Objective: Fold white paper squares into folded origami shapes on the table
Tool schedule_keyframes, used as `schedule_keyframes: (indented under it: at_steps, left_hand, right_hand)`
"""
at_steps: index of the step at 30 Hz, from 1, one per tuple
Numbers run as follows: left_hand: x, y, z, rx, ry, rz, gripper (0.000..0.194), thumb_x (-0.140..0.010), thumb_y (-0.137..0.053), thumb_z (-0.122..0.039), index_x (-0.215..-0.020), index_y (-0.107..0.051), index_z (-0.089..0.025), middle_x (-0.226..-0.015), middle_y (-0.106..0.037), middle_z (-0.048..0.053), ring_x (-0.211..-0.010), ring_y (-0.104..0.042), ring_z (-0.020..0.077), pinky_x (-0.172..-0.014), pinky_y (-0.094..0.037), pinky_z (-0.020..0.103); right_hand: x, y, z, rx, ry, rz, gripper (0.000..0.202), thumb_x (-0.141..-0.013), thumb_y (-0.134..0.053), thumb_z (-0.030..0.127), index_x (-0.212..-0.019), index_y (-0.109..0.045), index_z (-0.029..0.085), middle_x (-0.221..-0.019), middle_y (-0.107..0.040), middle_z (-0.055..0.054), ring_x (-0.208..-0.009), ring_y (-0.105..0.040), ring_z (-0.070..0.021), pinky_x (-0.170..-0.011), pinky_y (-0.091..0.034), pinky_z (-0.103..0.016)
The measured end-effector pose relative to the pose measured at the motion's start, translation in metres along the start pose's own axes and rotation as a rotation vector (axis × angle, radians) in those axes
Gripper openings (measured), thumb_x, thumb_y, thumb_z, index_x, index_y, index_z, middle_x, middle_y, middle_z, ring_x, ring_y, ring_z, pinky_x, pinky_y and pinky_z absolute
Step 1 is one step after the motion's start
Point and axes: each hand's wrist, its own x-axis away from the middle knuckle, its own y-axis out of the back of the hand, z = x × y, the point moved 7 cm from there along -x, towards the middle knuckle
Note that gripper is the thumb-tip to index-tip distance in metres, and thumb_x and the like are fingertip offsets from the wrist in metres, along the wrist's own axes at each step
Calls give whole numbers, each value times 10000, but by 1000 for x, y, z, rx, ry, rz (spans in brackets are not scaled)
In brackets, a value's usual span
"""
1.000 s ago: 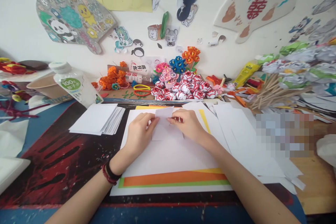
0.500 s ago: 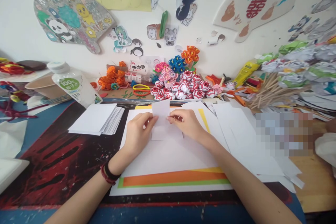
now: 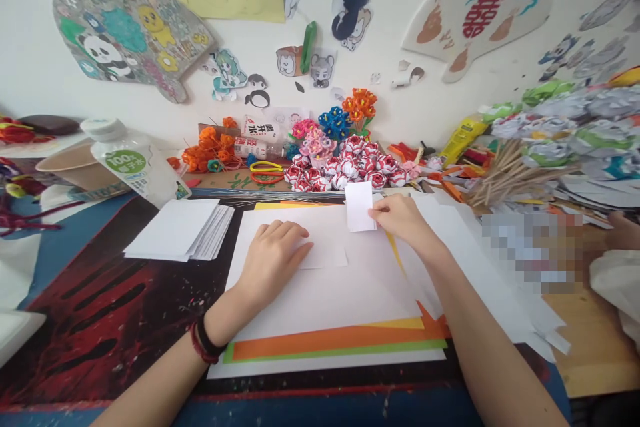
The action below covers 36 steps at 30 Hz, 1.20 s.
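Observation:
My right hand (image 3: 400, 219) pinches a small white piece of paper (image 3: 359, 206) by its lower right corner, holding it upright above the work sheets. Palm down, my left hand (image 3: 276, 255) rests at the left end of another small white piece of paper (image 3: 327, 258), its fingers loosely bent and thumb apart. That piece lies on a large white sheet (image 3: 320, 307), and its left part is hidden under my hand. Orange paper (image 3: 330, 341) and a green edge show beneath the large sheet. To the left sits a stack of white paper squares (image 3: 175, 227).
A white bottle (image 3: 137, 163) leans near a beige bowl (image 3: 70, 163) at the back left. Red-and-white paper flowers (image 3: 357, 163) line the back. Wooden sticks (image 3: 515, 177) and loose white sheets (image 3: 480, 280) lie to the right. Another person's sleeve (image 3: 617, 287) shows at the right edge.
My right hand has moved right with the small paper, which has left my left hand. My left hand has lowered over the paper piece lying on the sheet, fingers loosened.

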Motion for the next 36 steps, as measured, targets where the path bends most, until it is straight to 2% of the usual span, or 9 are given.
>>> schedule_keyframes:
  at_steps: [4, 9, 13, 17, 20, 23, 27, 31, 36]
  left_hand:
    - [3, -3, -14, -54, -133, 53, 222, -922, -529, -371, -1054, -602, -209, -1120, -675, 45, -1017, -577, 233, -874, -366, 384]
    - [4, -2, -20, -116, -200, 62, 301, -901, -554, -423, -1096, -588, -196, -1159, -675, 57, -1019, -594, 245, -906, -342, 409]
    - [5, -4, -21, -172, -233, 58, 266, -902, -568, -391, -1068, -592, -185, -1120, -696, 50, -962, -625, 231, -908, -331, 414]
    - [6, -4, -24, -218, -295, 46, 197, -920, -552, -346, -1019, -594, -181, -1130, -697, 39, -950, -635, 216, -896, -332, 405]
    - [6, -4, -27, -236, -320, 52, 284, -895, -566, -426, -1033, -586, -179, -1141, -693, 50, -952, -633, 231, -890, -336, 415]
    - [7, -3, -29, -239, -326, 65, 316, -889, -563, -450, -1043, -580, -174, -1110, -698, 58, -924, -634, 229, -878, -352, 412]
    - [10, -7, -36, -288, -429, 99, 222, -947, -492, -354, -988, -583, -156, -1072, -690, 85, -910, -623, 219, -852, -387, 391]
    - [14, -7, -43, -342, -550, 79, 180, -971, -399, -149, -996, -577, -136, -1010, -693, 92, -904, -622, 191, -842, -411, 364]
    - [17, 9, -50, -373, -613, -61, 209, -964, -385, -93, -1007, -586, -131, -1046, -706, 85, -970, -624, 192, -864, -422, 367]
  right_hand:
    - [-4, -2, -18, 108, -57, 63, 223, -754, -549, 276, -579, -655, 189, -616, -633, -50, -660, -576, -194, -587, -327, -270]
    - [-3, 1, -20, 160, -41, 63, 223, -774, -561, 373, -730, -706, 210, -728, -680, -72, -764, -619, -233, -620, -354, -280]
    - [4, 9, -19, 233, -134, -4, 240, -784, -561, 405, -854, -724, 244, -862, -697, -86, -811, -628, -263, -591, -341, -292]
    - [10, 16, -9, 315, -181, -142, 256, -839, -508, 330, -980, -703, 240, -881, -700, -97, -807, -627, -272, -579, -325, -301]
    - [11, 10, 11, 247, -64, -204, 246, -868, -484, 276, -1000, -690, 253, -838, -703, -69, -776, -622, -243, -591, -335, -299]
    - [13, -5, 34, 106, 107, -175, 217, -869, -504, 237, -979, -691, 248, -798, -700, -36, -730, -615, -201, -623, -367, -287]
    - [18, -25, 56, 1, 283, -141, 206, -878, -508, 190, -973, -689, 212, -857, -689, -44, -749, -607, -179, -682, -408, -283]
    - [21, -37, 67, -112, 430, -111, 190, -895, -514, 195, -962, -692, 201, -948, -654, -68, -882, -592, -190, -763, -438, -292]
    - [20, -42, 67, -230, 479, -58, 205, -912, -511, 229, -969, -704, 189, -980, -642, -81, -936, -579, -198, -821, -441, -313]
